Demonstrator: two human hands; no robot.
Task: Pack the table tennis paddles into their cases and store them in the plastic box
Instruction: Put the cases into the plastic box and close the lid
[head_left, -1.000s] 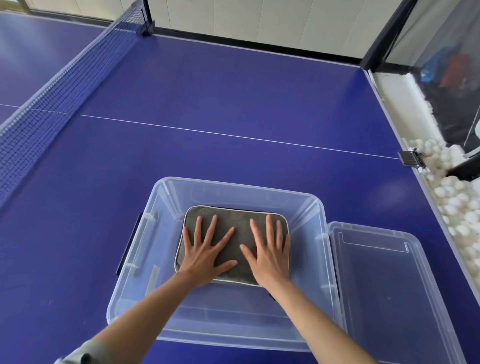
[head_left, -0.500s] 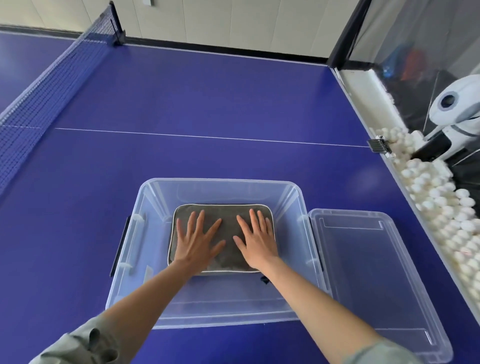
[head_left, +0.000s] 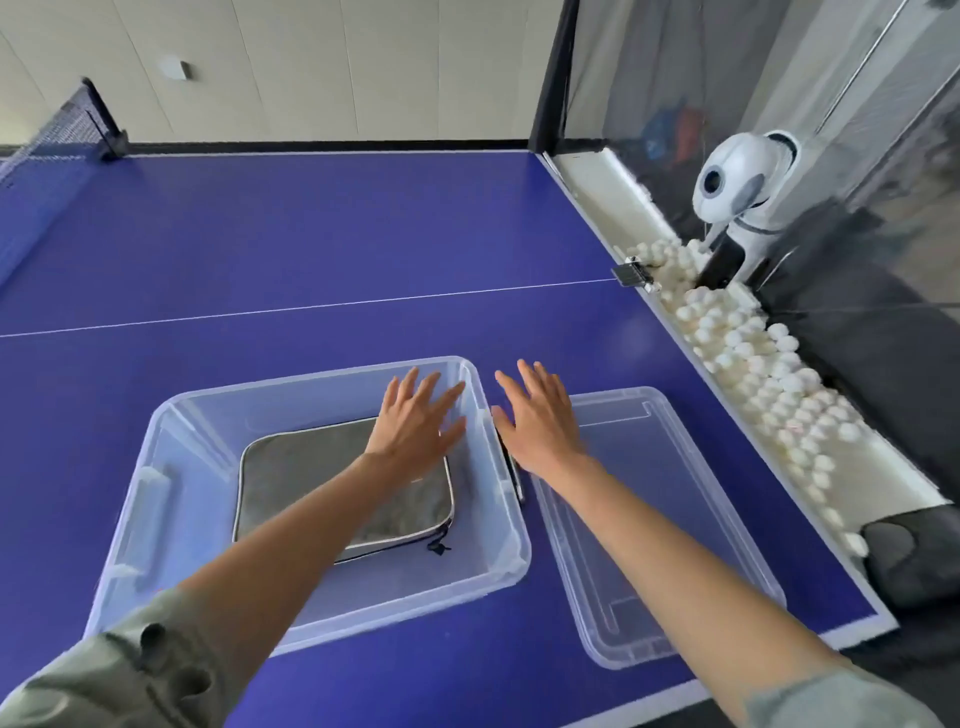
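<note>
A grey zipped paddle case (head_left: 306, 483) lies flat on the floor of the clear plastic box (head_left: 156, 499), which stands on the blue table. My left hand (head_left: 415, 421) hovers over the box's far right corner, fingers spread, holding nothing. My right hand (head_left: 540, 421) is just right of the box's rim, above the near end of the clear lid (head_left: 670, 545), also spread and empty. The lid lies flat on the table beside the box. No paddle is visible outside the case.
The table's right edge carries a white trough filled with several white balls (head_left: 769, 374). A white ball-feeding machine (head_left: 743, 182) stands behind it inside dark netting. The table net (head_left: 62, 135) is at the far left.
Both hands have lifted off the grey case and moved right: the left to the box's right corner, the right past the rim over the lid. The view has swung to the right.
</note>
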